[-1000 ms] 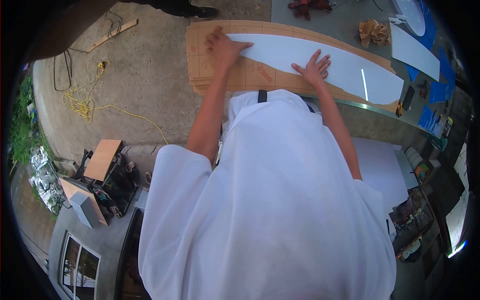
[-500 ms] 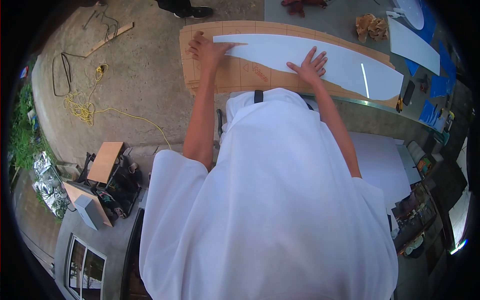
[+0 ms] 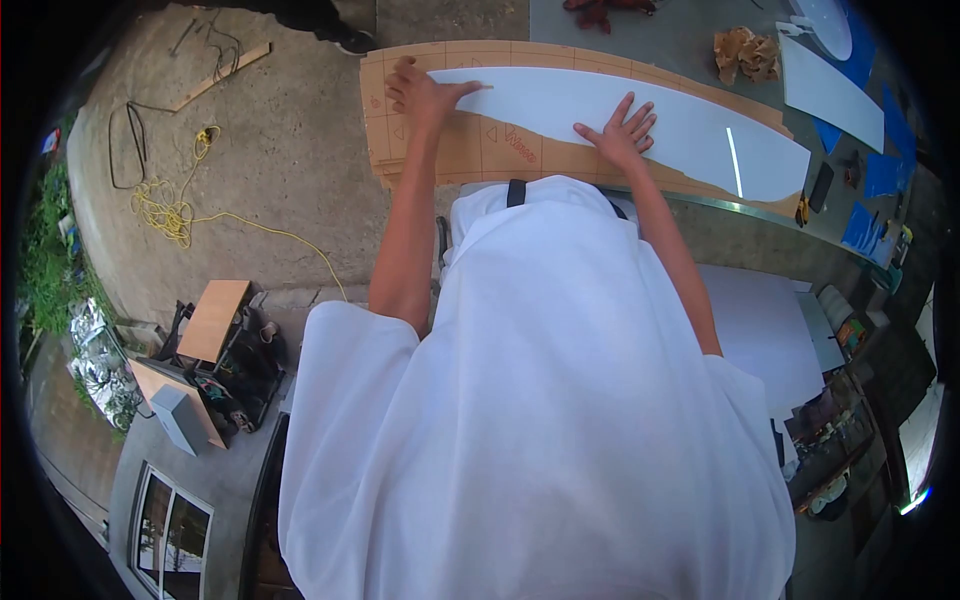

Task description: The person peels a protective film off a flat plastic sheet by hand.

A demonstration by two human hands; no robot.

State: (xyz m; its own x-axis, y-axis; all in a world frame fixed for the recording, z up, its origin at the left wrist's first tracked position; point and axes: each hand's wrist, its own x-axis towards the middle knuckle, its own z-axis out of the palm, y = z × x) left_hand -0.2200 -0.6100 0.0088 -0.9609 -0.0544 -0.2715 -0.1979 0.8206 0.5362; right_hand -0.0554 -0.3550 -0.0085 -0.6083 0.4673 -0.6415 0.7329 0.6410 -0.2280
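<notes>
A long white curved panel (image 3: 555, 95) lies on the work table. Torn brown paper (image 3: 470, 150) with a printed grid and red lettering borders its lower edge, and brown sheet also shows along its top edge and left end. My left hand (image 3: 425, 100) rests at the left end, fingers spread and thumb stretched right over the white face, beside a small brown sliver at the thumb tip. Flat on the middle of the panel lies my right hand (image 3: 622, 135), its fingers apart. Neither hand is closed on anything.
Crumpled brown paper (image 3: 745, 55) and another white panel (image 3: 832, 98) lie on the table's right side, near blue sheet pieces (image 3: 880, 173) and a yellow-handled tool (image 3: 801, 210). A yellow cord (image 3: 165, 215) coils on the concrete floor. Another person's shoe (image 3: 355, 42) shows at the top.
My left hand has shifted slightly right, and less of the brown sliver shows by its thumb. My right hand stays in place. The other person's foot has moved left.
</notes>
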